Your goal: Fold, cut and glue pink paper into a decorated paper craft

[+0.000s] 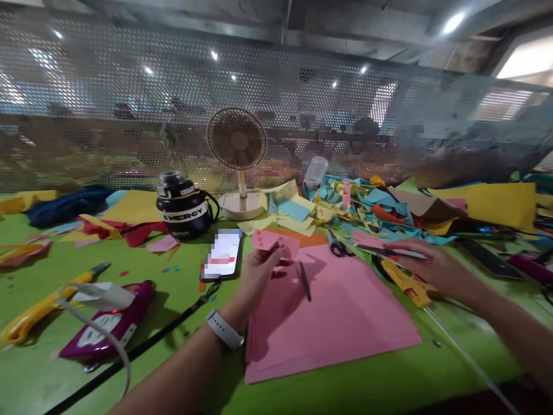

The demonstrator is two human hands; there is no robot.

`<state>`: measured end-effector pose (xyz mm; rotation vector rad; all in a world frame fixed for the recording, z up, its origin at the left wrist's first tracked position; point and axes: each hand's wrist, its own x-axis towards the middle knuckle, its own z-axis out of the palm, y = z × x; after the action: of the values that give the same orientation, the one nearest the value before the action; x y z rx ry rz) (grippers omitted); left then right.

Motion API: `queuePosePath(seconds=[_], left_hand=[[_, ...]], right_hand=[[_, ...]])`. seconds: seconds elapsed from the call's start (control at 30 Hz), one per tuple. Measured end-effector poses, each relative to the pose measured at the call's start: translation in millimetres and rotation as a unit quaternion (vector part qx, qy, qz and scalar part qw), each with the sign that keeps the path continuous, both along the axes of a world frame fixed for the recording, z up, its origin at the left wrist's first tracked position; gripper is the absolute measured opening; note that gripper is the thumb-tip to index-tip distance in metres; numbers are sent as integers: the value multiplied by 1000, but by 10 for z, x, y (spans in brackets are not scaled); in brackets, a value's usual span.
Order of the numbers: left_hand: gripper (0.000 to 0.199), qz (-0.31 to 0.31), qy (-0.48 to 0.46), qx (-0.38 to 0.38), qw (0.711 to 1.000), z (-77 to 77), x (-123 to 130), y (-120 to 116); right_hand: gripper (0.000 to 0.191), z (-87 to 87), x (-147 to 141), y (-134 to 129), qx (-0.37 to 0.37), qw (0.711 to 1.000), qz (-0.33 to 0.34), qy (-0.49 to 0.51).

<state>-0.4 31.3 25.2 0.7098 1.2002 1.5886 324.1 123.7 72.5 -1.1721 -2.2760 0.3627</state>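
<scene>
My left hand (pixel 262 268) pinches a small pink paper piece (pixel 276 241) bearing orange dots, above a stack of pink paper (pixel 332 323). Black tweezers (pixel 305 281) lie on the stack, just right of that hand. My right hand (pixel 425 262) is closed on a slim dark tool (pixel 389 252) with a red edge, its tip toward the left; its exact kind is unclear. Beneath the right hand lies a yellow glue gun (pixel 406 283). A pair of dark-handled scissors (pixel 340 246) rests at the stack's far edge.
A phone (pixel 222 253), black flask (pixel 184 207) and fan (pixel 237 138) stand or lie beyond my left hand. Coloured scraps (pixel 354 202) pile up at the back. On the left are a yellow cutter (pixel 56 302), a purple packet-shaped device (pixel 112 323) and a black strap (pixel 173 325).
</scene>
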Motion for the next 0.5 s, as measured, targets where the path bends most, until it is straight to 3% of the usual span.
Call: queuePosePath(seconds=[0.13,0.23,0.33,0.5], left_hand=[[44,-17,11,-4,1000,18,-4,-12],[49,-21,7,2,1000,9,-33,0],[50,-15,-8,12,1000,-22,-58,29],[45,-5,-34,38,999,-50,-53,61]], right_hand=[[27,192,-1164,-30,-78,991,52,94],[21,132,-1822,19,-163,971,114,134],[22,-21,-2115,44,-214,956,121,163],[19,-163,-2102,-7,-218,947,134,193]])
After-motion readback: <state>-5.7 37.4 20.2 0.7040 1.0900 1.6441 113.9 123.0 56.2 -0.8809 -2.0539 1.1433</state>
